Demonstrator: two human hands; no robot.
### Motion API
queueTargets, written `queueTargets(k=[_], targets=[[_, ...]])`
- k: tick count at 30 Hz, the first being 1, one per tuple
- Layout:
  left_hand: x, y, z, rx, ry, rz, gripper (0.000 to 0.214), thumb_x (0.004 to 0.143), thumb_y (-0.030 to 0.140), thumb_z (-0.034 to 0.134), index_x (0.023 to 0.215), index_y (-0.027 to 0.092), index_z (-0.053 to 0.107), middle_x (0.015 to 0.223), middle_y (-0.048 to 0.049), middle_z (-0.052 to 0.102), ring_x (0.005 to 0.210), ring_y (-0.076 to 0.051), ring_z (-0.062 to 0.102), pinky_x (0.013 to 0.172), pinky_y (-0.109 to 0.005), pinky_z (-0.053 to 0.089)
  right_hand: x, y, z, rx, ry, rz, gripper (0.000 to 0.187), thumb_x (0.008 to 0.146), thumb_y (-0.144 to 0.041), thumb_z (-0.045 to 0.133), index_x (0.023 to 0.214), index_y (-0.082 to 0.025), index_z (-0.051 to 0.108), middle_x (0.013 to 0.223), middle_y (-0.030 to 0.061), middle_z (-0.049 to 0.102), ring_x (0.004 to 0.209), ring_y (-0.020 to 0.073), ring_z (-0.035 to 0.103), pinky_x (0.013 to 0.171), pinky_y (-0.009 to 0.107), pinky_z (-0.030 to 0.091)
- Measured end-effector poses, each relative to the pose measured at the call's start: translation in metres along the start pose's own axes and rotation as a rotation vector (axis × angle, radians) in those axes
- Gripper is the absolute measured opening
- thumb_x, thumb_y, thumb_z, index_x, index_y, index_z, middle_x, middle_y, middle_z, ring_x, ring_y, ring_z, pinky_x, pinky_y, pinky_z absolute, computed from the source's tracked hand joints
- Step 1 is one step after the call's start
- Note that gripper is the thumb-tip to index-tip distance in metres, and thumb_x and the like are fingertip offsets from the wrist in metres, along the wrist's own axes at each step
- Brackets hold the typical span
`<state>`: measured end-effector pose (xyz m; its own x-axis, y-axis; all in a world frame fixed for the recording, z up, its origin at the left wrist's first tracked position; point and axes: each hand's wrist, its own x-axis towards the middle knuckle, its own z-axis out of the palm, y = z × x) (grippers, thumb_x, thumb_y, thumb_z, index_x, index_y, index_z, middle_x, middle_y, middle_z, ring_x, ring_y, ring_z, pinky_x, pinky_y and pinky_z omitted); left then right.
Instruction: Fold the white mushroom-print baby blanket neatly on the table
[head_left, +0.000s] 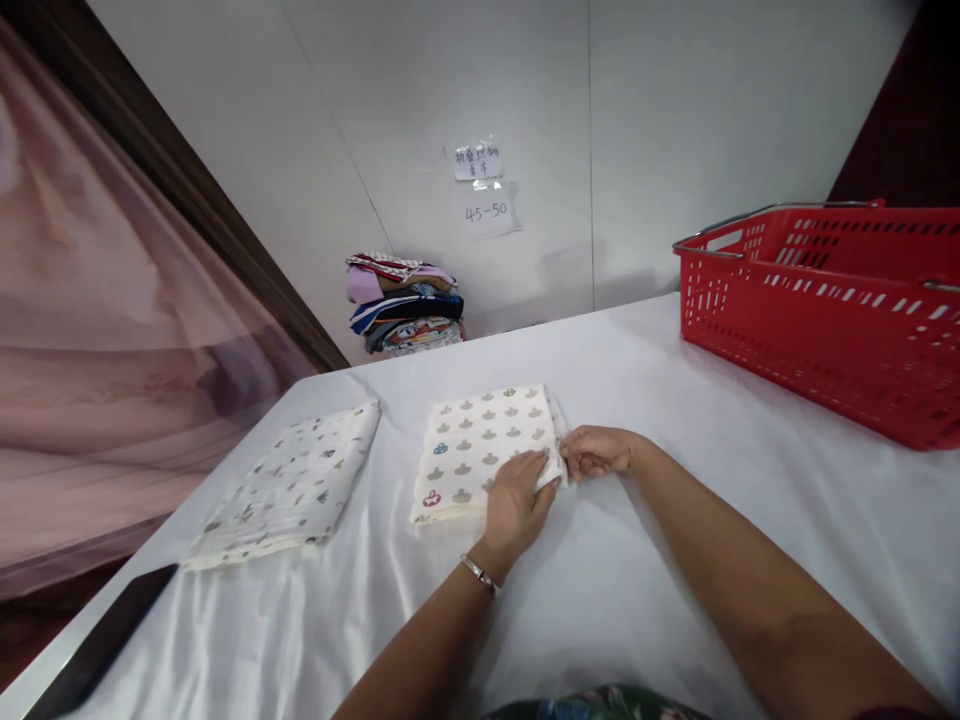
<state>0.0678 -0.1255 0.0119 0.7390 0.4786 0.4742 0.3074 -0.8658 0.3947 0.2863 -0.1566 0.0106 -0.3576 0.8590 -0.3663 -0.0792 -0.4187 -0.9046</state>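
A folded white cloth printed with grey mushroom shapes lies in the middle of the table. My left hand rests on its near right corner, fingers stretched over the top and thumb apart along the near edge. At the right side of this cloth, my right hand has its fingers curled and pinches the layered edge; the fingertips are partly hidden. Further left lies a second folded white cloth with small plant-like prints, touched by neither hand.
A red plastic basket with metal handles stands at the right. Beyond the far edge rises a stack of folded fabrics against the wall. A dark flat object lies at the table's left edge. White satiny cloth covers the table.
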Motion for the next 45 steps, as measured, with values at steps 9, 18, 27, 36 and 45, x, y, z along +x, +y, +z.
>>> queueTargets(k=[9, 18, 27, 36, 45], targets=[[0.007, 0.008, -0.007, -0.085, -0.028, -0.045, 0.031, 0.095, 0.029, 0.036, 0.11, 0.019, 0.06, 0.11, -0.0086, 0.064, 0.106, -0.021, 0.056, 0.095, -0.039, 0.043, 0.001, -0.002, 0.007, -0.04, 0.061, 0.025, 0.022, 0.068, -0.034, 0.063, 0.063, -0.013, 0.059, 0.051, 0.0036, 0.064, 0.028, 0.0054, 0.04, 0.027, 0.016, 0.022], [0.016, 0.011, -0.019, -0.105, 0.004, -0.061, 0.026, 0.094, 0.028, 0.038, 0.1, 0.018, 0.061, 0.095, -0.0066, 0.066, 0.09, -0.018, 0.06, 0.082, -0.031, 0.047, 0.004, -0.003, 0.01, -0.084, 0.102, 0.055, 0.018, 0.062, -0.022, 0.062, 0.052, -0.018, 0.046, 0.044, 0.0006, 0.06, 0.026, 0.006, 0.039, 0.026, 0.017, 0.019], [0.004, 0.003, -0.004, 0.142, -0.018, 0.169, 0.024, 0.087, 0.02, 0.048, 0.108, 0.017, 0.059, 0.11, -0.0094, 0.064, 0.104, -0.022, 0.057, 0.09, -0.039, 0.046, 0.005, 0.003, 0.004, -0.067, 0.079, 0.04, 0.006, 0.062, -0.021, 0.057, 0.06, -0.015, 0.055, 0.043, -0.0011, 0.058, 0.029, 0.0062, 0.041, 0.028, 0.016, 0.024], [-0.001, 0.003, -0.007, 0.076, -0.053, 0.154, 0.031, 0.083, 0.024, 0.054, 0.113, 0.016, 0.058, 0.114, -0.0105, 0.061, 0.108, -0.023, 0.055, 0.093, -0.041, 0.046, 0.003, 0.004, 0.002, -0.08, 0.05, 0.004, 0.026, 0.069, -0.033, 0.058, 0.053, -0.013, 0.055, 0.049, 0.0037, 0.062, 0.03, 0.0062, 0.043, 0.027, 0.017, 0.021], [0.033, -0.004, -0.028, -0.035, -0.158, -0.001, 0.025, 0.091, 0.029, 0.044, 0.1, 0.022, 0.066, 0.109, -0.004, 0.066, 0.105, -0.017, 0.059, 0.093, -0.031, 0.046, 0.004, 0.0, 0.006, -0.097, 0.09, 0.017, 0.032, 0.066, -0.038, 0.07, 0.053, -0.016, 0.051, 0.048, 0.0009, 0.062, 0.03, 0.0058, 0.041, 0.028, 0.017, 0.023]])
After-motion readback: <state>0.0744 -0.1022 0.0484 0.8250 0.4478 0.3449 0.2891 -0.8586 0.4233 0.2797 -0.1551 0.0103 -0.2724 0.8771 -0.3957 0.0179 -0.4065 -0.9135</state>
